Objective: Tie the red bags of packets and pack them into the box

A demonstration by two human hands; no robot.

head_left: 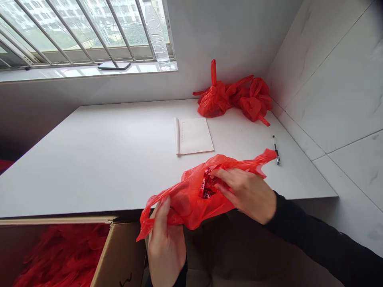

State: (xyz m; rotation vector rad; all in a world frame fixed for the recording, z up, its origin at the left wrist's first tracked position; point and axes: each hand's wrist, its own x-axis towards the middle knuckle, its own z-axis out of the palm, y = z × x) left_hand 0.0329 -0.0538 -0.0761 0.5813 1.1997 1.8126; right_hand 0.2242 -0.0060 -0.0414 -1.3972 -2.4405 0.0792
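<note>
A thin red plastic bag (pixel 191 207) is spread between my two hands at the front edge of the white table. My left hand (pixel 166 243) grips the bag's left side, thumb on the outside. Over the bag's mouth, my right hand (pixel 243 191) has its fingers closed at a shiny red packet with dark print (pixel 207 187). The packet lies partly inside the bag, and my fingers cover some of it. One bag handle sticks out to the right beyond my right hand.
On the white table (pixel 104 159) lie an open notebook (pixel 196 135) and a pen (pixel 276 151). Tied red bags (pixel 214 99) stand at the back by the wall. A cardboard box (pixel 125 247) with red material is at lower left. A bottle (pixel 157 36) and phone (pixel 114 66) rest on the windowsill.
</note>
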